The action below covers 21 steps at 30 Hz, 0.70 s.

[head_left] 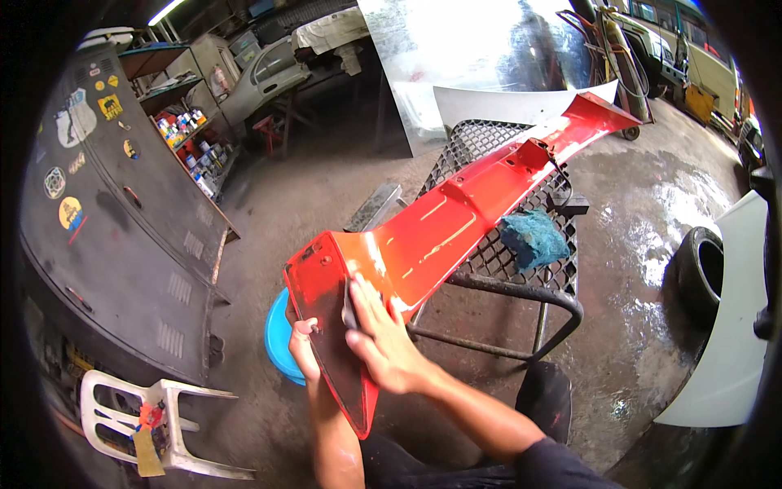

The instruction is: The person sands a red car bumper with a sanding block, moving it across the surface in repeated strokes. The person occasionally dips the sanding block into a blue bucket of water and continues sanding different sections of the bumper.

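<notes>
A long red curved body panel (440,236) lies slanted across a black metal mesh stand (557,303), its broad end toward me. My left hand (305,350) grips the left edge of that broad end, thumb over the rim. My right hand (379,342) lies on the panel's face, fingers together over a small dark pad (349,308), which they mostly cover; its kind is unclear. The surface under and beside my hands is darkened. A teal crumpled cloth (533,239) rests on the mesh to the right of the panel.
A blue basin (275,342) sits below on the left, near a white plastic chair (171,416) and a grey locker (130,244). A tyre (688,277) and white panel (717,375) stand right. Behind are a large silver sheet (456,49), shelves, gas cylinders and vehicles.
</notes>
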{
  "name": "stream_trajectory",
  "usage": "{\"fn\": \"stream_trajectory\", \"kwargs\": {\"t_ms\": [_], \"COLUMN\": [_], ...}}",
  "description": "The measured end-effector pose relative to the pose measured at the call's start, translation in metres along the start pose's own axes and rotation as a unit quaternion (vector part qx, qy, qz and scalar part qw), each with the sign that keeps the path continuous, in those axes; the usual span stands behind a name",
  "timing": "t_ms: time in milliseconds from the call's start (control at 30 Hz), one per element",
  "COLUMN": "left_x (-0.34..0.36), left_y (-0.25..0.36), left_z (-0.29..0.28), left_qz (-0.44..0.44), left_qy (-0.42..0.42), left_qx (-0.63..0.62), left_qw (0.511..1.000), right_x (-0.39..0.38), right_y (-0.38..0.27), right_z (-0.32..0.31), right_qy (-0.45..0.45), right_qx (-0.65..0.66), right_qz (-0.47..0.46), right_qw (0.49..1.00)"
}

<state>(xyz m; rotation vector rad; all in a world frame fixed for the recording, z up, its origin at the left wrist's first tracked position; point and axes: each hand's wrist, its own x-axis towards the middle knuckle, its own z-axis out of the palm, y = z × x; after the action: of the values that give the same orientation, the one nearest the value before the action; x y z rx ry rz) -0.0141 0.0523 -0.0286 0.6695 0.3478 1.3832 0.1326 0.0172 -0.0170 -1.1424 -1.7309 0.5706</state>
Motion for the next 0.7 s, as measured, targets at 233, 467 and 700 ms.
{"fn": "stream_trajectory", "kwargs": {"t_ms": [233,467,700], "left_x": [0.016,0.01,0.014], "left_y": [0.009,0.005,0.008], "left_z": [-0.011,-0.01,0.002], "left_qz": [-0.033,-0.064,-0.056], "left_qy": [-0.001,-0.045,0.008], "left_qx": [0.065,-0.024,-0.019], "left_qw": [0.997,0.997,0.998], "right_x": [0.083,0.031,0.022], "right_y": [0.029,0.016,0.027], "right_z": [-0.01,-0.004,0.006], "right_qy": [-0.081,0.019,0.033], "right_qx": [-0.067,-0.077,-0.095], "right_qz": [0.079,0.097,0.037], "right_qw": [0.991,0.992,0.994]}}
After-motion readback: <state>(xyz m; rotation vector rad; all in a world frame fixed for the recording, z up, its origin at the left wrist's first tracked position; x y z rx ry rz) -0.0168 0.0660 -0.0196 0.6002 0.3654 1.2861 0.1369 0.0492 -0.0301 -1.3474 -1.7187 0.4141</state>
